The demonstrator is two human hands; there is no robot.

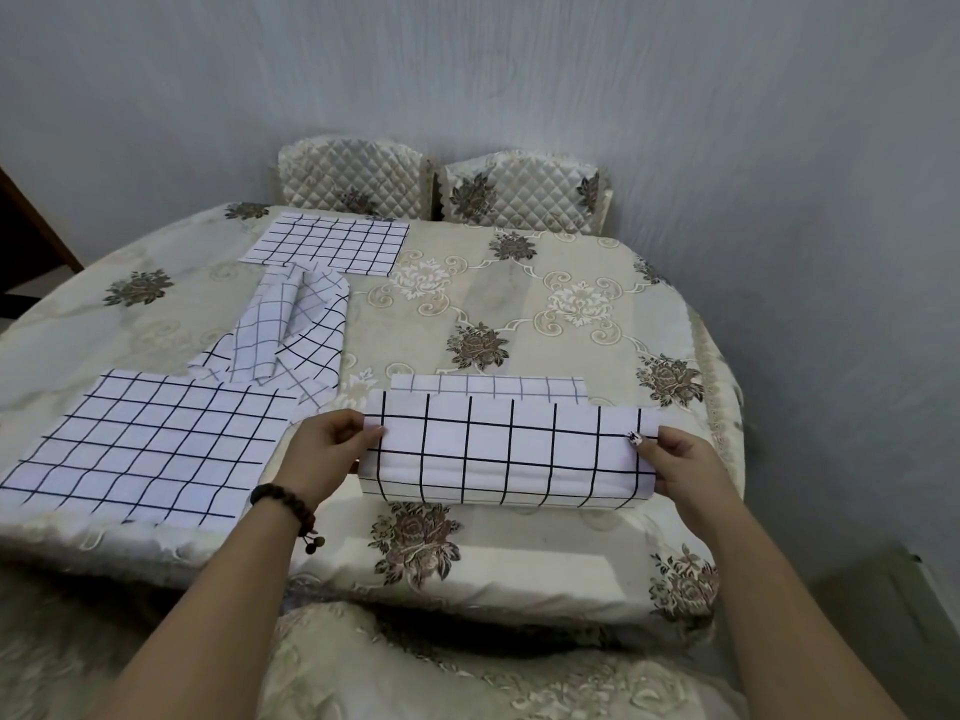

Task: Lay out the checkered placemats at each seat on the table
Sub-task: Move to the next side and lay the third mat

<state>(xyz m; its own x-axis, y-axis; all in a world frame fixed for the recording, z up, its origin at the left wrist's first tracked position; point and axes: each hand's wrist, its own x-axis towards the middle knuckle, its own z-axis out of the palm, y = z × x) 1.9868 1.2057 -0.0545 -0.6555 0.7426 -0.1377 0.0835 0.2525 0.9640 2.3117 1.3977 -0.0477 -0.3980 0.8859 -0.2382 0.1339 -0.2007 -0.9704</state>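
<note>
Where the near rim of the round table in its cream floral tablecloth [524,324] curves toward the person, 1 white fabric placemat with a black grid [509,454] lies folded double. Its fold is nearest, and the lower layer's far edge shows beyond the upper.

- Left hand [332,449]: thumb on top and fingers curled under, pinching the upper layer's left edge. A dark bead bracelet [283,498] is on that wrist.
- Right hand [680,459]: the same pinch on the right edge, with the thumb on top.
- Just left of the held piece: 1 matching flat placemat [150,449], spread square to the near rim.
- Behind, between both: a loose heap of matching checkered cloths [291,330], partly overlapping the flat one's far corner.
- Far side: 1 more spread placemat [327,244], touching the heap's tip.
- Bare tablecloth runs right of the heap and beyond the held piece to the far and right rims.
- Against the wall: 2 quilted cream chair backs [353,184] [524,192].
</note>
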